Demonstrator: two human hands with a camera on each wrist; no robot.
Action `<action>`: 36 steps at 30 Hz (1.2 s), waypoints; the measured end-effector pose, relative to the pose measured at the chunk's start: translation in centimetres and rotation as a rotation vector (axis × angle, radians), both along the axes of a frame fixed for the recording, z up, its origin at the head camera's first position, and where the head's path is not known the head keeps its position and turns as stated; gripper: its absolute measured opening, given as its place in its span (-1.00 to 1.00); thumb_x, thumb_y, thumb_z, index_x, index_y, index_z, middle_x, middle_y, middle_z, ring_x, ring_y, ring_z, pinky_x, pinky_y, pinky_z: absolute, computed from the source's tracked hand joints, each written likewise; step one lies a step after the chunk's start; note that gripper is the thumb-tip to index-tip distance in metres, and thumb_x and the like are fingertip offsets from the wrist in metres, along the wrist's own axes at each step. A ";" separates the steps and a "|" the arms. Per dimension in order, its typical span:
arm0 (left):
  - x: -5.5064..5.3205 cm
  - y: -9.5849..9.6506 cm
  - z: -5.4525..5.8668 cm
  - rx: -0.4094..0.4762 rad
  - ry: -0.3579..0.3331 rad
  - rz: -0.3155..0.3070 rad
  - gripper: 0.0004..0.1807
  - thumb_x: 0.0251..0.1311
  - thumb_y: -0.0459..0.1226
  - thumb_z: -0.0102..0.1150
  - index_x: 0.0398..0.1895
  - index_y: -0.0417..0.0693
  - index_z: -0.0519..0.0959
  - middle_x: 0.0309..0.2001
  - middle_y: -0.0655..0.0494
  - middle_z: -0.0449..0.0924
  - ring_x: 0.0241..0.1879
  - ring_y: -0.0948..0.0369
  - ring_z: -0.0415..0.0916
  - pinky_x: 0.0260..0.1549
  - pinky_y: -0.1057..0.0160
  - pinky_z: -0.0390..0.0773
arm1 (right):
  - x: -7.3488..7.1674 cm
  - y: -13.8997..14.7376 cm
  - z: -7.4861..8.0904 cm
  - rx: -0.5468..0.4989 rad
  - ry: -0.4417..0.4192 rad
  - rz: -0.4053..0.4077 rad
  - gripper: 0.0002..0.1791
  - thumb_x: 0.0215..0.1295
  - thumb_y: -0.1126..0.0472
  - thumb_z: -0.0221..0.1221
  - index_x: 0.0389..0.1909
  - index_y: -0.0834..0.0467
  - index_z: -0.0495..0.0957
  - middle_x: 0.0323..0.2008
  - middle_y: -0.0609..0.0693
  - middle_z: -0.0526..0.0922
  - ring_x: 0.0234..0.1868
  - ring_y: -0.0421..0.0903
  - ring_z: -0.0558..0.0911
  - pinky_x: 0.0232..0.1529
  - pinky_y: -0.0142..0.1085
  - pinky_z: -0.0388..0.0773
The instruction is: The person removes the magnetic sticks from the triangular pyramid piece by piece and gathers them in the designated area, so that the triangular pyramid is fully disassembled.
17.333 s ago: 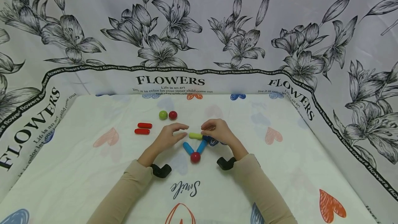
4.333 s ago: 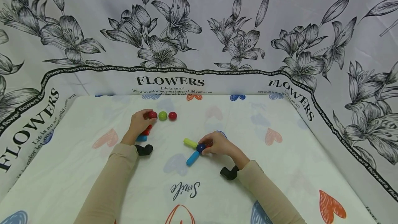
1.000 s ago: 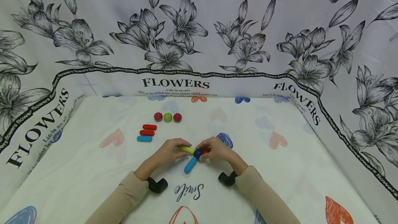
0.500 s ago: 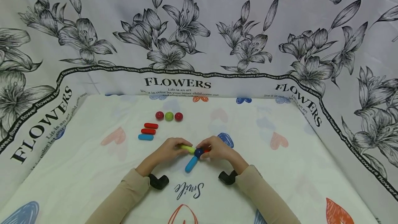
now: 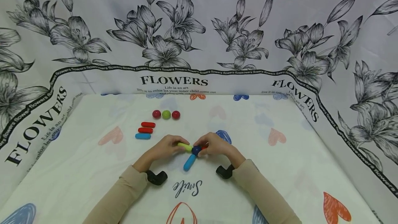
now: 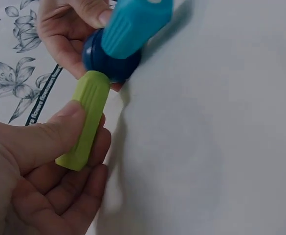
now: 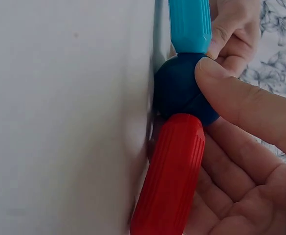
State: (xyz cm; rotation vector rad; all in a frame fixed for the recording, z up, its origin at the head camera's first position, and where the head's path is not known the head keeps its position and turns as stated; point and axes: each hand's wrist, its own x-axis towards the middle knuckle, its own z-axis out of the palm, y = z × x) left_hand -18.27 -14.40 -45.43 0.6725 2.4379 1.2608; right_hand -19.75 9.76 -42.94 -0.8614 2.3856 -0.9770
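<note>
My left hand [image 5: 166, 147] pinches the green stick [image 6: 90, 117] between thumb and fingers, and the stick's far end touches the dark blue ball [image 7: 181, 89]. My right hand [image 5: 216, 145] pinches that ball, with the red stick [image 7: 171, 171] beside my fingers. The light blue stick [image 5: 189, 162] pokes out from the ball towards me.

The lime-green rod [image 6: 88, 117] in your left grip [image 5: 169, 146] looks like matt, grooved plastic; the navy ball [image 7: 181, 88] in your right grip [image 5: 216, 144], smooth glossy plastic. Beneath both, the cover [image 5: 206, 179] looks like matt cloth.
</note>
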 end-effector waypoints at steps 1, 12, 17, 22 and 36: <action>0.0 -0.2 0.0 0.006 -0.009 -0.006 -0.73 0.29 -0.29 0.14 0.02 -0.14 0.62 -0.01 -0.08 0.67 -0.02 0.11 0.53 0.16 0.02 0.57 | 0.0 0.0 0.0 0.000 -0.003 0.003 -0.65 0.12 0.27 0.35 -0.03 0.20 0.67 -0.11 0.09 0.75 -0.22 -0.22 0.56 -0.13 -0.53 0.53; 0.7 -1.9 0.2 -0.005 0.019 0.093 -0.73 0.26 -0.27 0.19 0.01 -0.10 0.63 0.02 -0.07 0.67 0.04 0.04 0.55 0.19 -0.04 0.53 | -0.2 -0.1 0.1 0.019 -0.019 -0.008 -0.64 0.13 0.27 0.35 -0.01 0.19 0.66 -0.07 0.10 0.73 -0.22 -0.22 0.54 -0.15 -0.54 0.51; 0.8 -2.7 0.2 -0.019 0.039 0.121 -0.74 0.24 -0.29 0.20 -0.01 -0.06 0.64 0.02 -0.05 0.67 0.03 0.08 0.56 0.17 0.04 0.56 | 0.0 0.0 0.2 0.022 -0.023 -0.025 -0.63 0.13 0.28 0.35 0.00 0.18 0.65 -0.05 0.10 0.72 -0.21 -0.20 0.53 -0.15 -0.50 0.51; 1.4 -3.7 0.4 -0.011 0.037 0.163 -0.74 0.23 -0.31 0.20 -0.01 -0.08 0.64 0.03 -0.08 0.67 0.06 0.04 0.56 0.15 0.07 0.58 | 0.3 -0.1 0.4 0.024 -0.026 -0.021 -0.63 0.13 0.28 0.34 0.00 0.20 0.65 -0.05 0.11 0.72 -0.18 -0.19 0.56 -0.09 -0.46 0.57; 2.2 -7.0 1.5 -0.032 0.150 0.239 -0.74 0.16 -0.28 0.28 -0.07 -0.11 0.66 -0.07 -0.04 0.70 0.00 0.02 0.60 0.11 0.03 0.59 | 0.3 0.0 0.3 0.014 -0.018 -0.005 -0.63 0.12 0.27 0.35 -0.01 0.22 0.65 -0.06 0.12 0.72 -0.17 -0.17 0.58 -0.09 -0.46 0.57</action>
